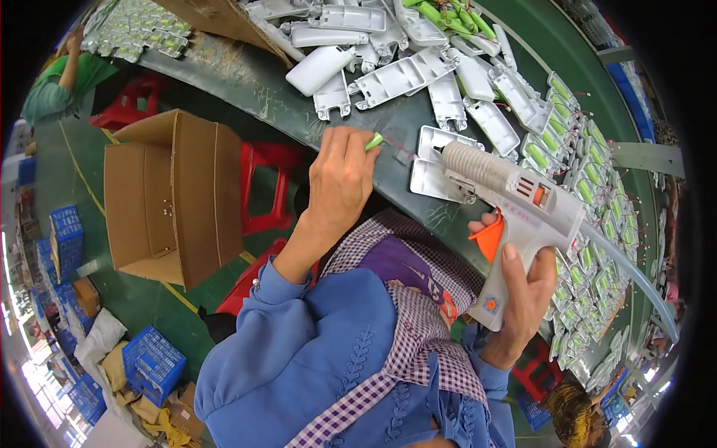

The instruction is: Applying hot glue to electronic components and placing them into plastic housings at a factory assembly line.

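Observation:
My left hand (340, 179) is closed at the table's near edge, pinching a small green battery cell (375, 141) whose end pokes out past the fingers. Thin red wires trail from it to the right. My right hand (523, 291) wraps the grip of a white hot glue gun (526, 190) with an orange trigger (489, 237). A clear glue stick (635, 272) extends from the gun's back. The gun's nozzle points left, over a white plastic casing (435, 178) lying open on the table; the gun hides part of it.
Loose white casings (403, 78) are heaped across the table (261, 93), beside a pile of green cells (455, 16). Rows of casings with green cells (590, 187) fill the right. A cardboard box (198, 198) and red stools (267, 187) stand at left. Another person's arm (71, 63) shows far left.

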Tool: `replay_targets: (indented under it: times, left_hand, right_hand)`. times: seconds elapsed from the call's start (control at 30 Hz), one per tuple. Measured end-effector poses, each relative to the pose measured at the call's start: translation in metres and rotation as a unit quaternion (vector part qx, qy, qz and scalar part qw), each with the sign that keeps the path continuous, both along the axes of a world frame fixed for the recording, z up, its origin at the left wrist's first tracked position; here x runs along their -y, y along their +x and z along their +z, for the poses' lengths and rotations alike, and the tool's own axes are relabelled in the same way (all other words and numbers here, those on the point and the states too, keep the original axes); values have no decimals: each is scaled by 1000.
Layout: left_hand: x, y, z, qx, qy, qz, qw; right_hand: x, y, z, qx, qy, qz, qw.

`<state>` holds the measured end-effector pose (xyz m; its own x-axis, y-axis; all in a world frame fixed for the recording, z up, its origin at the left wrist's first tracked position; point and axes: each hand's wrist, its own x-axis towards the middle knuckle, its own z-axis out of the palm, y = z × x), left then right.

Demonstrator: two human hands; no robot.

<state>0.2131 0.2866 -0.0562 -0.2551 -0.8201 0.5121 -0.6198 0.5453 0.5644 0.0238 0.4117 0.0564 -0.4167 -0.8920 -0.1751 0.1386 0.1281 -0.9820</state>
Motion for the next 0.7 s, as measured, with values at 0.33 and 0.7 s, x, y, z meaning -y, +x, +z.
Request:
replay_targets:
  times: [0.33, 0.7]
  left_hand:
    - [12, 7, 4, 10, 50, -41, 998]
    - [45, -27, 25, -119, 138, -167, 969]
  right_hand:
    - [5, -8, -6, -40, 44, 24, 998]
    - [-2, -18, -2, -32, 39, -33, 998]
